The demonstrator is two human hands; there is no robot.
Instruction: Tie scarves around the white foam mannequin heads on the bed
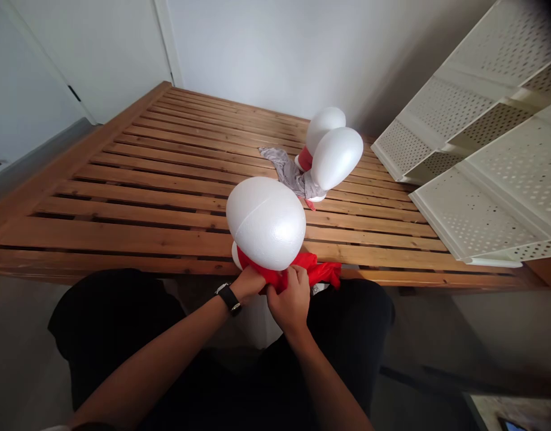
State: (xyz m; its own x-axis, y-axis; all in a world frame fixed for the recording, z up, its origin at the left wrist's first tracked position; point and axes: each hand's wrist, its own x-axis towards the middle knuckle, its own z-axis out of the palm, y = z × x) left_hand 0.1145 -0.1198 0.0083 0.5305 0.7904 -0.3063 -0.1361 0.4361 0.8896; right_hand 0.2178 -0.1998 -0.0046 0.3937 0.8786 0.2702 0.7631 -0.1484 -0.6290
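A white foam mannequin head [266,221] stands at the near edge of the slatted wooden platform, just in front of me. Bright red cloth, like a scarf [309,266], goes around its neck, with a loose end trailing to the right. My right hand [291,302] is closed, pinching the red scarf below the head. My left hand [252,284], with a black watch [229,298] on its wrist, is closed at the scarf beside it. The left fingers are partly hidden by the cloth and the other hand.
Two more white foam heads [338,158] stand farther back on the slatted platform [136,179]. One has a grey scarf [282,164], the other dark red cloth [304,159]. White perforated metal racks [472,197] are at the right. A white wall [257,54] rises behind.
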